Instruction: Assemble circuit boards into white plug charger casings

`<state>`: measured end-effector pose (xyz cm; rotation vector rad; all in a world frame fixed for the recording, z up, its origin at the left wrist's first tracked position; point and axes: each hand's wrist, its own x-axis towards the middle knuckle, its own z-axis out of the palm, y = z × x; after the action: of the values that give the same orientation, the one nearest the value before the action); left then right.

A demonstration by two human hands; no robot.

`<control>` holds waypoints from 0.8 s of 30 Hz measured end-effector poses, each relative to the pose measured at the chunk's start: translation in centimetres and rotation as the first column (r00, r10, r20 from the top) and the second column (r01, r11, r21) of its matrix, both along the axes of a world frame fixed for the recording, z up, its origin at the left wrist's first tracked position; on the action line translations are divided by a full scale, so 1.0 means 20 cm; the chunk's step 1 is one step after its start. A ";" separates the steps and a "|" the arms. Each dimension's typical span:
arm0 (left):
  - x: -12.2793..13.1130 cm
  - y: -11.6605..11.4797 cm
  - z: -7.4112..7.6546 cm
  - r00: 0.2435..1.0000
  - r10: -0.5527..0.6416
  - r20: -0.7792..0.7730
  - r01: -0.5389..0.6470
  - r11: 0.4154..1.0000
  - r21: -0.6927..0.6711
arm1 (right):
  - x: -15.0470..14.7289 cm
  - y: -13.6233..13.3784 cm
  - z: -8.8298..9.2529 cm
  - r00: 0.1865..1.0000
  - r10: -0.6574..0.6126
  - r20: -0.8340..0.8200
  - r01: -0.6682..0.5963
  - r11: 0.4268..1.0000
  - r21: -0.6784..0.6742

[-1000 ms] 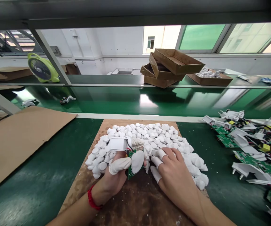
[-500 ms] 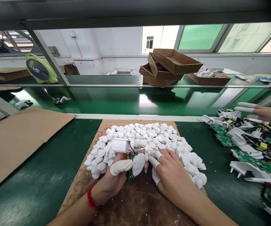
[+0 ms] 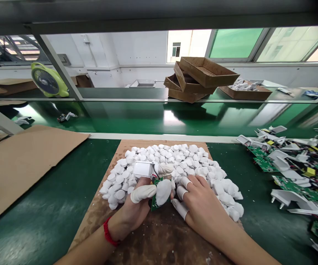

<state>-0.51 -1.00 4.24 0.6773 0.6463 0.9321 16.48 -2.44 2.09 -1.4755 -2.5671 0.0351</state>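
My left hand (image 3: 135, 208), with white finger cots and a red wrist band, is closed on a small green circuit board (image 3: 155, 195) wired to a white plastic housing (image 3: 144, 169). A white oval pad (image 3: 163, 191) lies against the board. My right hand (image 3: 200, 206), also in finger cots, pinches at the right side of the board and pad, its fingers curled. Both hands sit at the near edge of a heap of white oval pads (image 3: 172, 165) on a brown cardboard sheet (image 3: 159, 235).
A pile of green circuit boards and white plug housings (image 3: 294, 169) lies at the right. A large cardboard sheet (image 3: 20, 162) lies at the left. Beyond runs a green conveyor belt (image 3: 153, 117); stacked cardboard trays (image 3: 200, 79) and a green fan (image 3: 48, 79) stand behind it.
Another person's gloved hand that reached over the right pile half a second ago is gone. My right fingers have drawn closer to the board. Small parts on the belt have drifted left.
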 end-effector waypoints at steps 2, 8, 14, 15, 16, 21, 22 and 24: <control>0.00 0.00 0.00 1.000 0.004 -0.011 -0.004 1.000 0.006 | 0.00 0.01 0.01 1.000 -0.006 0.031 0.009 0.995 -0.096; 0.02 0.00 0.02 0.998 -0.048 0.033 0.046 0.998 0.041 | 0.01 0.01 0.05 0.997 0.015 0.073 -0.001 0.982 -0.187; 0.02 0.01 0.02 0.998 -0.051 0.035 0.049 0.998 0.050 | 0.01 0.01 0.02 0.998 0.016 0.065 -0.010 0.996 -0.084; 0.02 0.01 0.02 0.998 -0.050 0.030 0.048 0.998 0.047 | 0.01 0.01 0.02 0.999 0.003 0.046 0.001 0.997 -0.077; 0.02 0.01 0.02 0.999 -0.047 0.026 0.046 0.998 0.044 | 0.01 0.01 0.01 0.999 -0.012 0.031 0.015 0.997 -0.077; 0.03 0.01 0.03 0.999 -0.039 0.024 0.038 0.997 0.061 | 0.00 0.01 -0.01 0.999 -0.052 -0.009 0.050 0.992 -0.116; 0.03 0.01 0.03 0.999 -0.041 0.025 0.039 0.997 0.064 | 0.00 0.01 -0.01 0.998 -0.055 -0.019 0.052 0.990 -0.130; 0.03 0.01 0.03 0.998 -0.045 0.036 0.042 0.996 0.075 | 0.00 0.01 -0.01 0.997 -0.064 -0.038 0.057 0.986 -0.156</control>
<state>0.03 -0.88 4.81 0.7358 0.5637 0.9300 16.55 -2.15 1.89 -1.5868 -2.5339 0.2613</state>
